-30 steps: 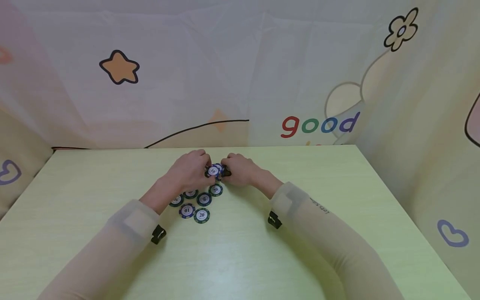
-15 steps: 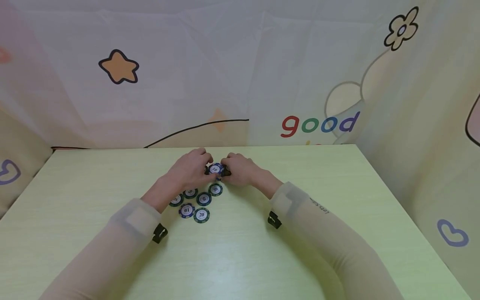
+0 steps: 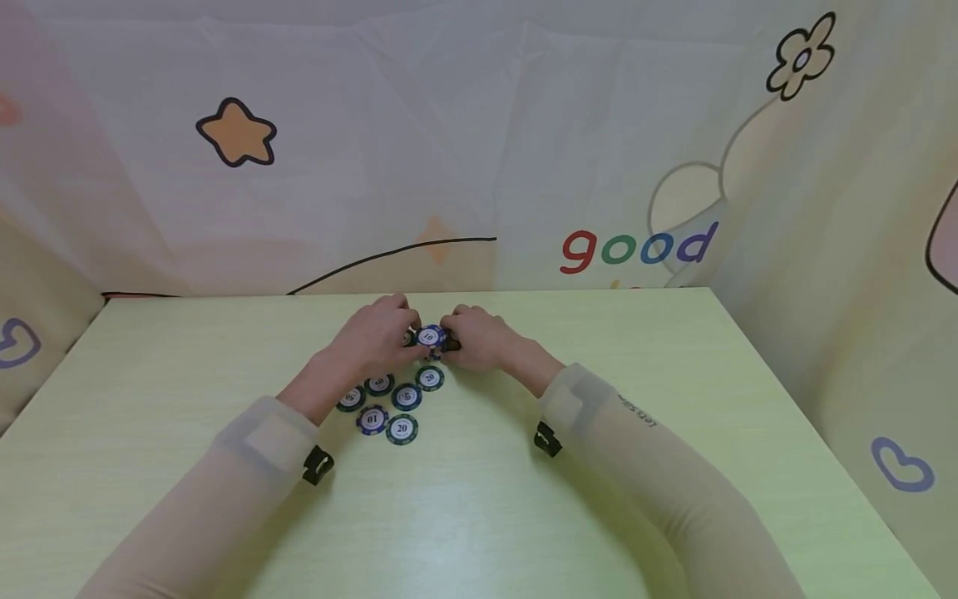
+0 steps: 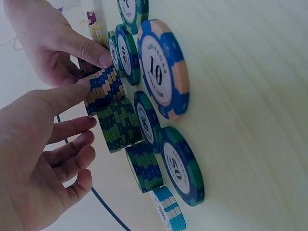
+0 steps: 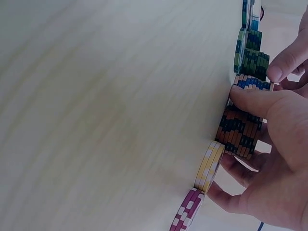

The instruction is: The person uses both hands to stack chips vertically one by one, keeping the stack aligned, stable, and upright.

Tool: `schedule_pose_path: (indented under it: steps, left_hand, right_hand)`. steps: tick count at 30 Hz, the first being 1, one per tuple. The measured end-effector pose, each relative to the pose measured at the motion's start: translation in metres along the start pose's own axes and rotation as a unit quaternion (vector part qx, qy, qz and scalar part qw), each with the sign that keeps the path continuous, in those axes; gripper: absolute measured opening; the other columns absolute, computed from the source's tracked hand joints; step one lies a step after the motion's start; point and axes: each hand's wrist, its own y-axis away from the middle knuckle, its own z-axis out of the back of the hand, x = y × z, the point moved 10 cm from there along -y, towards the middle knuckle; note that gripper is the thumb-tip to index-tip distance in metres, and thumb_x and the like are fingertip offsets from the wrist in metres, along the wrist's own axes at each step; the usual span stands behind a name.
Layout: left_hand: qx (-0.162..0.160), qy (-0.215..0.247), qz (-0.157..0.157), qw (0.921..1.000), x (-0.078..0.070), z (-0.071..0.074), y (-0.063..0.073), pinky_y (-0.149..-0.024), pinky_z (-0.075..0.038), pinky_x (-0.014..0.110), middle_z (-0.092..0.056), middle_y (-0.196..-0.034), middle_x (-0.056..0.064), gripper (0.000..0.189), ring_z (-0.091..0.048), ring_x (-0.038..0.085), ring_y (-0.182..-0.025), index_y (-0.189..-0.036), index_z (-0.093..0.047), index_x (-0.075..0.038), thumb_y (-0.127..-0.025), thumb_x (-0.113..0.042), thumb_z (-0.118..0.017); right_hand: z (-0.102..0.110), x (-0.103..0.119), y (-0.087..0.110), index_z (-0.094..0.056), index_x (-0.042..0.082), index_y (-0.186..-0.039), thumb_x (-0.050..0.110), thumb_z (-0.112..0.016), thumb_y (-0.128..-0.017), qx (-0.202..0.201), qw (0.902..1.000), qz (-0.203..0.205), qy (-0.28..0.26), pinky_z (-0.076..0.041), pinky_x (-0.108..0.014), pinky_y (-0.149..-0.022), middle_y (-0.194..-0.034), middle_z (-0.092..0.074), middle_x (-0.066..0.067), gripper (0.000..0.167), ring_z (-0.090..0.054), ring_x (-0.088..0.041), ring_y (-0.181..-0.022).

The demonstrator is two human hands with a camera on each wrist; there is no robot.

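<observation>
A tall stack of blue-and-peach poker chips (image 3: 430,338) stands between my two hands at the back of the table; its top chip reads 10. My right hand (image 3: 479,339) holds this stack steady, its thumb pressed on the near side in the right wrist view, other fingers partly hidden behind. My left hand (image 3: 380,337) is at the stack's other side, thumb tip by the upper edge and fingers loosely bent, apart from one another in the left wrist view. Beside the stack rises a green chip stack (image 4: 119,126). An orange-and-dark stack (image 5: 239,132) stands on the other side.
Further along the row are a lower blue-green stack (image 4: 144,166), a light-blue-and-white stack (image 4: 169,209), yellow chips (image 5: 209,166) and purple chips (image 5: 186,211). Several loose chips lie flat in front, including a blue 10 chip (image 3: 372,420) and a green 20 chip (image 3: 402,429).
A blue chip by my left fingers, off-centre one second ago, now sits lined up on the stack. My left hand has drawn slightly left. The right hand stays put.
</observation>
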Motion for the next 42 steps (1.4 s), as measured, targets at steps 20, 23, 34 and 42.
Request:
schedule_pose_path:
  steps: [20, 23, 34, 42]
  left_hand:
    - [0.002, 0.013, 0.006, 0.9999, 0.001, -0.003, -0.004, -0.084, -0.051, 0.042, -0.059, -0.116, 0.015, 0.045, -0.056, 0.028, -0.097, -0.121, -0.071, -0.001, -0.094, -0.036, -0.077]
    - [0.001, 0.010, 0.005, 0.9999, 0.001, -0.004, -0.004, -0.083, -0.051, 0.042, -0.059, -0.115, 0.015, 0.045, -0.056, 0.028, -0.096, -0.121, -0.071, 0.000, -0.094, -0.036, -0.078]
    - [0.009, 0.000, 0.019, 0.9998, 0.013, -0.005, 0.004, -0.098, -0.043, 0.055, -0.058, -0.125, 0.017, 0.058, -0.056, 0.035, -0.114, -0.130, -0.064, 0.000, -0.092, -0.041, -0.077]
    - [0.053, 0.017, 0.055, 0.9969, 0.036, -0.011, 0.012, -0.102, -0.030, 0.061, -0.054, -0.134, 0.018, 0.063, -0.049, 0.036, -0.122, -0.135, -0.061, -0.001, -0.090, -0.041, -0.079]
  right_hand:
    - [0.002, 0.001, 0.001, -0.063, 0.009, -0.132, 0.034, -0.070, -0.099, 0.003, 1.0000, 0.003, 0.002, -0.051, -0.051, -0.089, -0.130, -0.057, -0.012, 0.042, -0.054, -0.029, -0.113]
    - [0.002, 0.001, 0.001, -0.063, 0.009, -0.132, 0.034, -0.070, -0.099, 0.002, 1.0000, 0.000, 0.003, -0.051, -0.051, -0.090, -0.130, -0.058, -0.011, 0.042, -0.054, -0.029, -0.112]
    - [-0.001, 0.000, 0.002, -0.060, 0.008, -0.135, 0.034, -0.071, -0.098, 0.003, 1.0000, -0.005, 0.006, -0.051, -0.051, -0.092, -0.130, -0.058, -0.011, 0.047, -0.054, -0.028, -0.115]
    - [-0.002, 0.000, 0.002, -0.053, 0.007, -0.142, 0.032, -0.070, -0.099, 0.008, 0.9999, -0.008, -0.012, -0.046, -0.057, -0.099, -0.137, -0.055, -0.012, 0.053, -0.051, -0.031, -0.124]
